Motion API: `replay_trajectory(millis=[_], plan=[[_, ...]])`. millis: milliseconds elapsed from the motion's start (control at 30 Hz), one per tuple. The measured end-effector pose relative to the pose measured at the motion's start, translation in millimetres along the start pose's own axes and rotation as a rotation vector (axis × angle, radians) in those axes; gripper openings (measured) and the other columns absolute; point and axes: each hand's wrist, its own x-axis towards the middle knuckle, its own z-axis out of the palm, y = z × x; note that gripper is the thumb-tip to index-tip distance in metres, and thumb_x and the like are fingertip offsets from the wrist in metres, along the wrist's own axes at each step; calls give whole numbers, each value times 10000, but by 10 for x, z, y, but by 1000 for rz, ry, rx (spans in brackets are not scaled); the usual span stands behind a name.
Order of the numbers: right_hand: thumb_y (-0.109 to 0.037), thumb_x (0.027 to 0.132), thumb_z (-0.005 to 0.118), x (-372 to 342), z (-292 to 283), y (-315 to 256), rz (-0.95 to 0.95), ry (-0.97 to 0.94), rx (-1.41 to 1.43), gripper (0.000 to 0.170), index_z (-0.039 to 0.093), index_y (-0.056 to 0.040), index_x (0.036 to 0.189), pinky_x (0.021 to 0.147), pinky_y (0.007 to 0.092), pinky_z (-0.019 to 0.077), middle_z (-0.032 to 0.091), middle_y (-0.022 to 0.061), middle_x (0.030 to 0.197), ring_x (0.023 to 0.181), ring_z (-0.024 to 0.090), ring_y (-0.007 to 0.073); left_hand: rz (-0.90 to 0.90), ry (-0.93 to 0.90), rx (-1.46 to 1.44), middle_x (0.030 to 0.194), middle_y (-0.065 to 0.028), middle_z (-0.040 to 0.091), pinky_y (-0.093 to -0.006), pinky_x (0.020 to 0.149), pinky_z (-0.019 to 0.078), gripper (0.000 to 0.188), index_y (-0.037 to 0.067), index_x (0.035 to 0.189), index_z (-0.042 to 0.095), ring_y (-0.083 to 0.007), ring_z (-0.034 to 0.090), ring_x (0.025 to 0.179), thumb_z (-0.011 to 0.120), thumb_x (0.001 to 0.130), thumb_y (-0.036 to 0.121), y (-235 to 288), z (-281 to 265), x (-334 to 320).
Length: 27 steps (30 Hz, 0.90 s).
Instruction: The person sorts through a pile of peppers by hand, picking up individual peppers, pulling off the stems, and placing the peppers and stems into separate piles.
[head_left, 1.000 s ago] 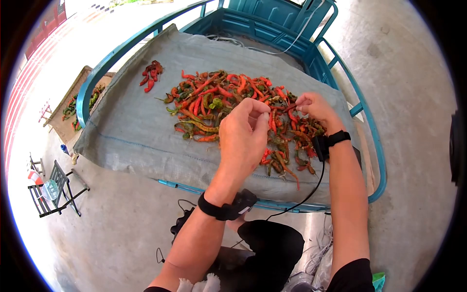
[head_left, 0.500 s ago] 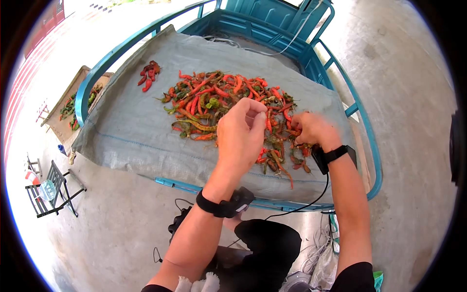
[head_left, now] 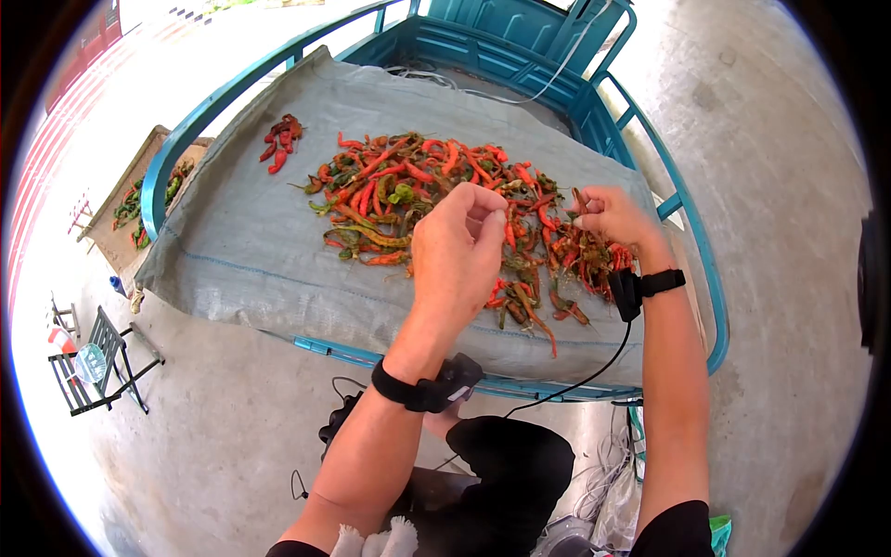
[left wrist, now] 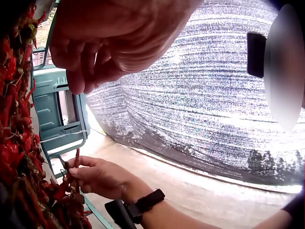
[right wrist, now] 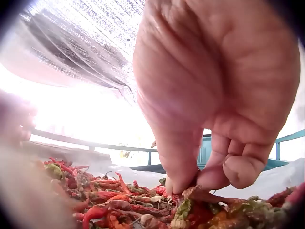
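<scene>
1. Two bare hands are at work over the pepper pile [head_left: 418, 174], a heap of mostly red peppers with green, orange and brown ones mixed in, some of them shrivelled.
2. The right hand [head_left: 620, 221] is at the pile's right edge, its thumb and fingers clamped on a dark reddish pepper [head_left: 578, 200]; in the left wrist view this pepper's tip stands up past the fingers.
3. The left hand [head_left: 455, 260] is raised over the near middle of the pile, its fingers bent inward and the thumb drawn close to the index finger, with nothing visible in its grasp.
4. Beneath the pile, and reaching out on every side of it, is a grey sheet [head_left: 232, 223] with a blue stitched line running to the left of the heap.
5. Well apart from the pile, at its far left, a small cluster of red peppers [head_left: 281, 144] lies on the same sheet.
6. Beyond the pile is the teal cart bed [head_left: 497, 60], with a white cord [head_left: 568, 63] across its corner; a teal rail [head_left: 703, 255] curves round to the pile's right.
7. Farther left of the pile, down past the sheet, are a brown mat [head_left: 116, 230] bearing more peppers and a dark folding chair [head_left: 113, 351].
</scene>
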Motion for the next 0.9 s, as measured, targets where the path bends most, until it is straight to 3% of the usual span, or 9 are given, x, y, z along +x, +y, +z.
replay_trajectory(millis=[100, 167, 367, 467, 567, 700, 800, 900], plan=[[-56, 911, 760, 134, -4, -53, -3, 38, 49, 171, 706, -20, 1068, 630, 271, 455, 621, -12, 776, 731, 584, 74, -34, -42, -8, 911, -47, 749, -273, 715, 554, 88, -11, 1058, 711, -98, 686, 793, 662, 987, 5, 17, -10, 0], [-91, 887, 779, 195, 40, -141, 9, 75, 129, 182, 717, -22, 1043, 675, 311, 505, 672, 33, 814, 763, 635, 120, -36, -46, -10, 908, -46, 748, -270, 716, 555, 88, -12, 1060, 709, -95, 685, 793, 656, 991, 0, 11, -8, 0], [-121, 877, 800, 351, 124, 27, -32, 335, 159, 266, 723, -20, 1111, 694, 326, 556, 725, 66, 901, 791, 684, 141, -47, -47, 2, 899, -39, 740, -267, 716, 551, 96, -16, 1067, 711, -90, 682, 791, 649, 994, -4, 43, -34, 10], [-155, 857, 837, 156, 55, -37, 27, 88, -77, 369, 707, -29, 1177, 757, 362, 581, 761, 95, 984, 852, 711, 179, -50, -45, 0, 897, -38, 739, -266, 717, 549, 102, -17, 1072, 712, -90, 681, 792, 647, 994, -3, 58, -56, 14], [-175, 835, 892, 100, 142, 70, -40, -64, -251, 497, 665, -45, 1257, 824, 384, 583, 749, 87, 1093, 976, 707, 198, -51, -44, -8, 896, -39, 738, -266, 720, 549, 104, -16, 1073, 713, -90, 681, 793, 646, 994, -3, 64, -51, 16], [-178, 758, 922, -196, 446, -229, -61, -31, -461, 575, 652, -48, 1249, 923, 436, 568, 748, 150, 1124, 1065, 714, 323, -46, -40, -29, 898, -40, 740, -267, 725, 551, 101, -14, 1068, 711, -91, 683, 794, 645, 994, -4, 30, -46, 11], [-118, 756, 871, -215, 628, -146, -129, 2, -495, 532, 632, -56, 1227, 938, 475, 557, 736, 215, 1123, 1111, 702, 407, -7, 11, -36, 843, -79, 748, -339, 691, 563, 81, 13, 1037, 723, -169, 700, 719, 695, 970, 48, -12, -32, 11], [-71, 783, 816, -257, 714, -70, -197, 182, -559, 430, 631, -45, 1170, 884, 459, 557, 728, 187, 1024, 997, 699, 394, -16, 12, -34, 837, -80, 747, -343, 691, 564, 76, 16, 1031, 725, -176, 703, 720, 697, 969, 49, -30, -34, 22]])
